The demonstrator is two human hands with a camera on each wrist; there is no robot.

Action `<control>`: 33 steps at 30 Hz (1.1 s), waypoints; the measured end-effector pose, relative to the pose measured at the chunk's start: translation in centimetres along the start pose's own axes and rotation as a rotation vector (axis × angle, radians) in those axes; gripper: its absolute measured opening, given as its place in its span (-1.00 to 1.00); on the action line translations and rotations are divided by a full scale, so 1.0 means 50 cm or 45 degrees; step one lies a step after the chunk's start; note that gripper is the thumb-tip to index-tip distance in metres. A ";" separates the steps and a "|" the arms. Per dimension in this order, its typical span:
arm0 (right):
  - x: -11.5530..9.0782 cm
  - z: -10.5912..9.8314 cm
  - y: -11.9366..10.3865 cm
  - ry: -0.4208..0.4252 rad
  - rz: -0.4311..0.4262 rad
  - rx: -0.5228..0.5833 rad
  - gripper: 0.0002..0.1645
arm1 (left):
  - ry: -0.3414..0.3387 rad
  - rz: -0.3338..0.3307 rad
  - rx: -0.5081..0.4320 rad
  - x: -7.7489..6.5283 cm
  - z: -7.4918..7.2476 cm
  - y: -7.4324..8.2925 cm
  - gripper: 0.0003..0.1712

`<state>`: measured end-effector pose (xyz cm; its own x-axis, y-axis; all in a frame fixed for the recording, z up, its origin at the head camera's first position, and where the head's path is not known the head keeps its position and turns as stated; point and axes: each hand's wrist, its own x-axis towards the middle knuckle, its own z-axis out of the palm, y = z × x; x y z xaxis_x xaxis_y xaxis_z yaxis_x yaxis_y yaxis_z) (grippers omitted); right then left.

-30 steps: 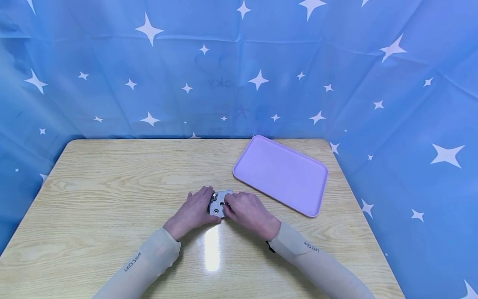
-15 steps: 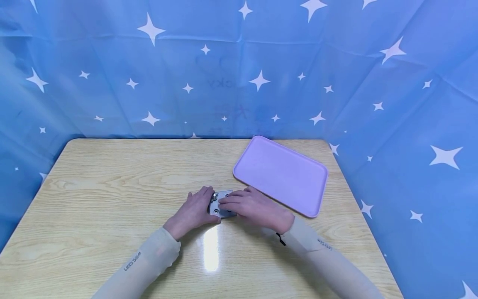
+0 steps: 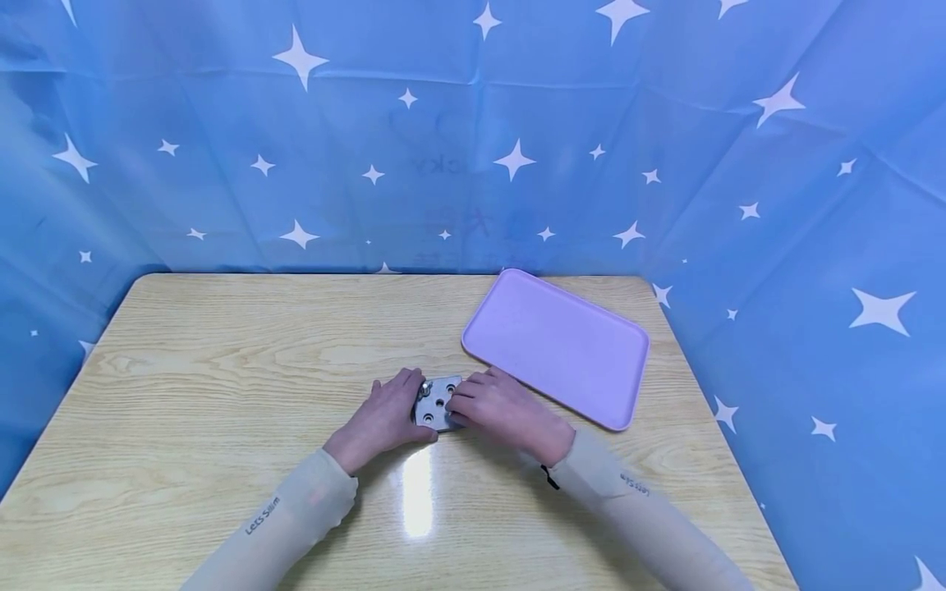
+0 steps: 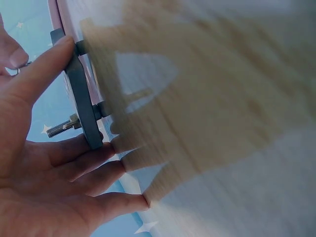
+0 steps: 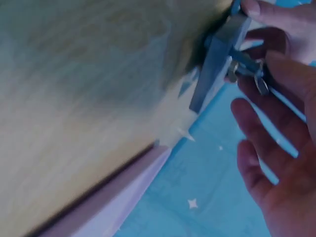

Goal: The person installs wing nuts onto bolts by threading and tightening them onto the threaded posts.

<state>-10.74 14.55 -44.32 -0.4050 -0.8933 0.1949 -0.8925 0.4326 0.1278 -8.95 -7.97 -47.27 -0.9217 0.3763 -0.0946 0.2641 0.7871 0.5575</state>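
A grey metal plate [image 3: 432, 406] with several round holes lies near the table's middle. My left hand [image 3: 383, 413] grips it, thumb along the near edge and fingers at the far-left side. Dark stubs under the plate show in the left wrist view, along with a threaded bolt [image 4: 60, 129] that carries a small nut and sticks out from the top face. At the plate's right side is my right hand [image 3: 501, 412], fingers curled. In the right wrist view its thumb and fingers pinch a small looped metal piece, seemingly a wing nut [image 5: 261, 85], partly hidden.
A lilac tray [image 3: 557, 346] lies at an angle on the right rear of the wooden table [image 3: 244, 353], just beyond my right hand. A blue star-patterned curtain [image 3: 332, 123] hangs behind and to the right of the table.
My right hand first has its fingertips at the plate's centre hole, then its fingers spread over the plate. Now they are curled at the right side, baring the centre hole. The left hand stays put.
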 end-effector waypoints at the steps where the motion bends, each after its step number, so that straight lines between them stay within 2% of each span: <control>1: 0.002 0.004 -0.003 0.028 0.029 0.008 -0.90 | -0.001 -0.001 -0.001 0.000 0.000 0.000 0.06; 7: 0.010 0.023 -0.023 0.129 0.189 0.109 -0.90 | -0.004 0.006 0.004 -0.001 -0.002 -0.001 0.07; 12: 0.012 0.033 -0.034 0.148 0.262 0.195 -0.91 | -0.015 0.005 -0.003 -0.002 -0.002 0.000 0.07; 15: 0.009 0.031 -0.032 0.125 0.283 0.196 -0.82 | -0.012 0.005 -0.004 -0.002 -0.002 0.000 0.08; 17: 0.006 0.024 -0.025 0.072 0.266 0.188 -0.69 | -0.004 0.011 -0.003 -0.002 -0.001 -0.001 0.08; 21: -0.004 -0.003 -0.004 -0.111 0.169 0.181 -0.37 | -0.005 0.010 0.000 -0.001 -0.001 -0.003 0.07; 23: -0.008 -0.017 0.004 -0.202 0.103 0.178 -0.35 | -0.008 0.008 0.003 -0.001 0.000 -0.003 0.06; 25: -0.012 -0.026 0.009 -0.246 0.042 0.152 -0.36 | -0.013 0.003 0.009 0.000 0.000 -0.003 0.06; 28: -0.013 -0.027 0.012 -0.241 -0.028 0.098 -0.48 | -0.016 -0.004 0.011 0.000 -0.001 -0.002 0.07; 33: -0.010 -0.015 0.013 -0.139 -0.064 0.048 -0.65 | -0.016 -0.011 -0.002 0.000 0.000 -0.001 0.07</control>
<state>-10.98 15.40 -43.60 -0.3771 -0.9226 0.0816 -0.9182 0.3839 0.0974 -8.96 -8.00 -47.29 -0.9203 0.3754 -0.1099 0.2555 0.7898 0.5577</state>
